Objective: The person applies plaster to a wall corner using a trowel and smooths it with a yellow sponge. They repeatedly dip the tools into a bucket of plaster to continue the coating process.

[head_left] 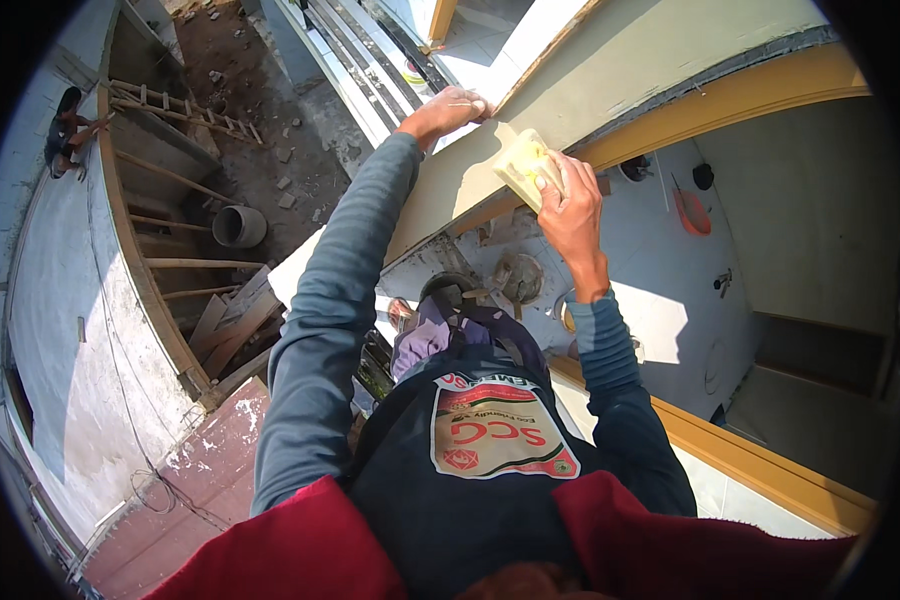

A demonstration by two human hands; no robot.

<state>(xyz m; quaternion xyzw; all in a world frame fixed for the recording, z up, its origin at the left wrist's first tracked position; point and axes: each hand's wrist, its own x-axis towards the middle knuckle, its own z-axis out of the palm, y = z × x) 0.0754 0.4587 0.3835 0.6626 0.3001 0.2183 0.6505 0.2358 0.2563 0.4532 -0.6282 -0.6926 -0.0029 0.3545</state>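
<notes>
My right hand point(573, 207) grips a pale yellow sponge block point(522, 170), thumb on its near side. The sponge lies against the smooth plastered wall point(570, 105), close to the edge above the yellow door frame point(725, 110). My left hand point(448, 112) is farther left, its fingers curled over the wall's edge beside a wooden strip point(540, 58). Part of that grip is hidden from view. Both arms reach forward in long grey-blue sleeves.
Below me are a dark tub point(448, 284) and a round mortar-stained container point(518, 276). A grey bucket point(240, 227) and a wooden ladder point(185, 108) are in the dirt area at left. Another person point(68, 132) sits far left. An orange basin point(692, 212) is on the tiled floor.
</notes>
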